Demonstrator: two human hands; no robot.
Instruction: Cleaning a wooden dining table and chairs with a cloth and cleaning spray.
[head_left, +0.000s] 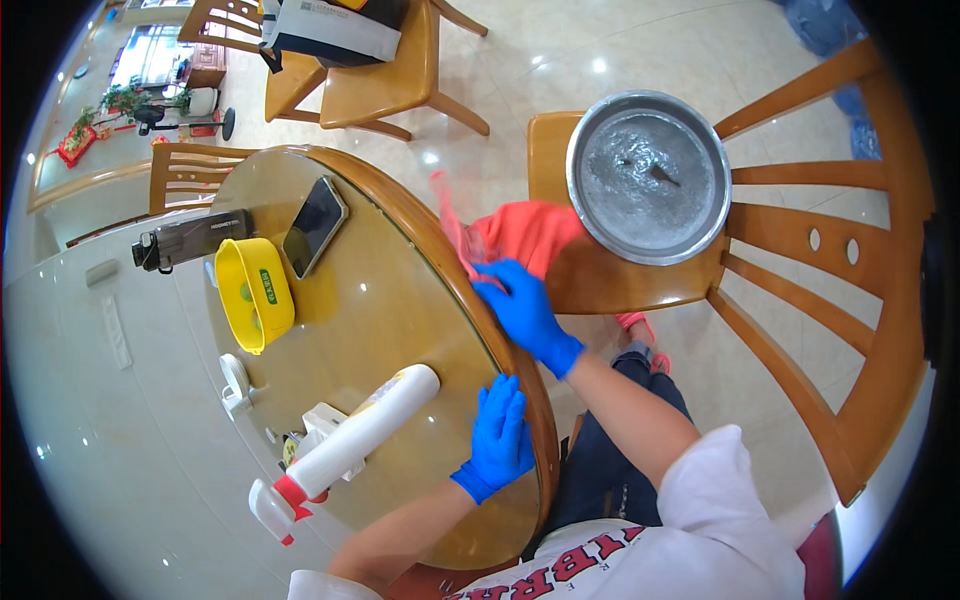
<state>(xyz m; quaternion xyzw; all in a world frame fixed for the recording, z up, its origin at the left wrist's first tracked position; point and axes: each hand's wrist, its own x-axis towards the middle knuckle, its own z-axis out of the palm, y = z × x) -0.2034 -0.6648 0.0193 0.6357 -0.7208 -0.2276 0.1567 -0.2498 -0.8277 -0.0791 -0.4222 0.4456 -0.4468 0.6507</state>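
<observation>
My right hand (525, 309), in a blue glove, is closed on a pink-red cloth (459, 238) at the wooden rim of the round table (405, 322). Motion blurs the cloth. More red cloth (529, 234) lies by the chair seat; I cannot tell whether it is the same piece. My left hand (498, 441), also gloved in blue, rests flat near the table's edge and holds nothing. To its left a white spray bottle (375, 420) with a red collar stands on the glass top. A metal basin (651, 177) of water sits on the chair (626, 292), with a dark scrap in it.
On the table are a smartphone (316, 226), a yellow plastic basket (255, 296) holding green round items, a dark drinking bottle (193, 238) and a white box (324, 427). Farther off, a paper bag (334, 34) rests on another wooden chair (382, 90).
</observation>
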